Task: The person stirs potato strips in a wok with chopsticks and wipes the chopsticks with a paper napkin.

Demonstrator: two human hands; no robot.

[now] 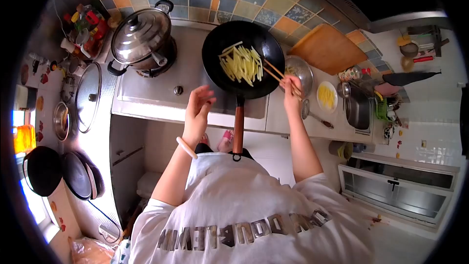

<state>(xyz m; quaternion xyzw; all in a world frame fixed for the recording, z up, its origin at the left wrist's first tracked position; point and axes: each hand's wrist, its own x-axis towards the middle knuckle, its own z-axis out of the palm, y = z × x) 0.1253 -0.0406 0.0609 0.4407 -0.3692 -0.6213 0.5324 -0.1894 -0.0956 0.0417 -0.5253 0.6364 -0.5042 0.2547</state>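
Note:
My right hand (291, 87) is closed around a pair of wooden chopsticks (273, 70). Their tips reach in over the right side of a black wok (213, 63), by a heap of pale yellow-green strips (242, 66) that look like cut vegetable. The wok's wooden handle (238, 129) points toward my body. My left hand (199, 106) hovers over the front of the steel stove (146, 88), left of the handle, with its fingers stretched out and nothing in them. A pale bangle (186, 147) circles the left wrist.
A lidded steel pot (141, 39) stands on the left burner. Right of the wok are a steel bowl (304, 71), a ladle (320, 120), a white plate (320, 99) with yellow shreds, and a sink (358, 112). A cutting board (330, 49) leans on the tiles.

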